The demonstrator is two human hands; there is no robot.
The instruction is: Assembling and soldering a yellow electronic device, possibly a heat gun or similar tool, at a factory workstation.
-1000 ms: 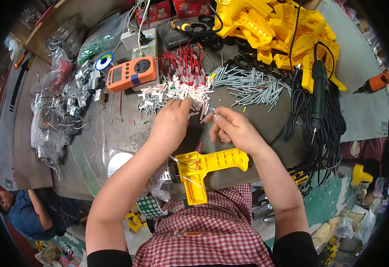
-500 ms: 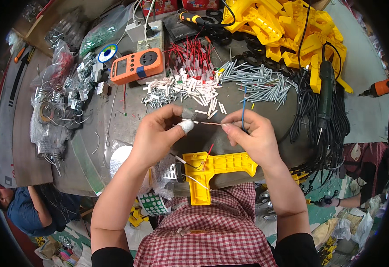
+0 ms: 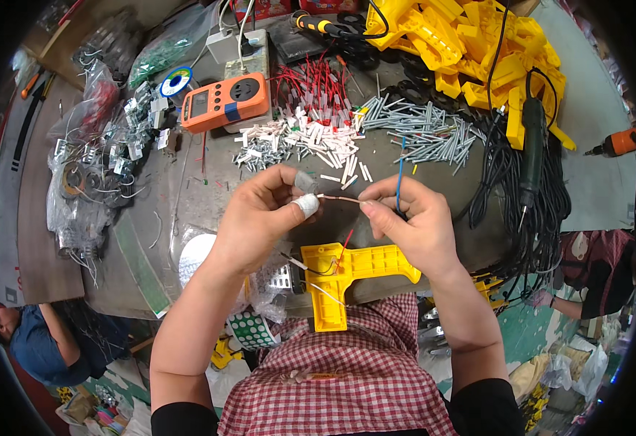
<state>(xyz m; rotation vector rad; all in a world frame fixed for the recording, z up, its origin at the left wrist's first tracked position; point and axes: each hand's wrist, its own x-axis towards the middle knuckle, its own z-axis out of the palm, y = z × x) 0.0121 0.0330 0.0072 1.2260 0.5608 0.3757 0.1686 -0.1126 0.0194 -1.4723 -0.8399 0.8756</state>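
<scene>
My left hand (image 3: 263, 214), its thumb wrapped in white tape and a fingertip in grey, pinches the pale end of a thin wire (image 3: 343, 198). That stretch looks copper-coloured and runs across to my right hand (image 3: 412, 218), where thumb and forefinger pinch it. A blue wire (image 3: 400, 171) stands up from between my right fingers; whether both are one piece I cannot tell. Below my hands, near the table's front edge, lies a yellow T-shaped plastic housing half (image 3: 369, 267) with red, black and white leads. A perforated metal part (image 3: 282, 279) sits at its left.
Beyond my hands lie white sleeves (image 3: 325, 145), red wires (image 3: 314, 83) and long screws (image 3: 434, 131). An orange meter (image 3: 223, 103) stands back left; yellow housings (image 3: 471, 51) are heaped back right. A screwdriver (image 3: 531, 145) hangs over black cables at right. Other people are at both sides.
The wire between my hands now bends slightly, and my hands have shifted a little left. Both keep their pinch. The person at far right has moved a hand.
</scene>
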